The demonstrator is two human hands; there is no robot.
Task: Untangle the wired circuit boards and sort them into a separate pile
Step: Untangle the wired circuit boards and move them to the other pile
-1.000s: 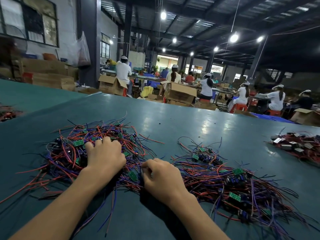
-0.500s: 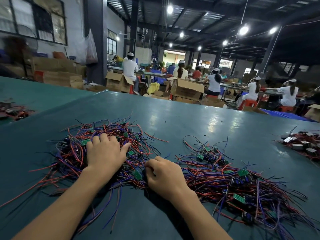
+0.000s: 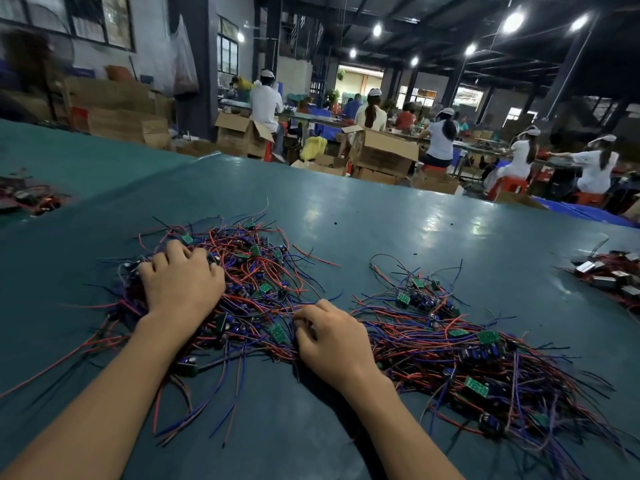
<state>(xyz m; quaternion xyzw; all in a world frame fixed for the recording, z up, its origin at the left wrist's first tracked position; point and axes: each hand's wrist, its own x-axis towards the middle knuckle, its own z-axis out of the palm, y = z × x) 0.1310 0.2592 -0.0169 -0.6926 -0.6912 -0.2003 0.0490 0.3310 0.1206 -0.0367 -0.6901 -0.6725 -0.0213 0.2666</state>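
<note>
Barely any change tbh: left hand (image 3: 182,282) fingers now curl into the tangled pile (image 3: 256,271) under them, right hand (image 3: 332,337) still pinches wires (image 3: 282,346) at its fingertips, sorted pile (image 3: 467,358) just right of its knuckles, nothing freed yet.

The hall is dim, lit from above by round ceiling lamps (image 3: 513,21) that bloom into white glare. They leave pale reflections on the teal surface (image 3: 446,216). A soft dark shadow lies under the right hand (image 3: 332,341) and its forearm. The wired circuit boards (image 3: 263,289) are sharp; the far left is smeared. The wide lens bends the pillars (image 3: 204,64) at the edges.
</note>
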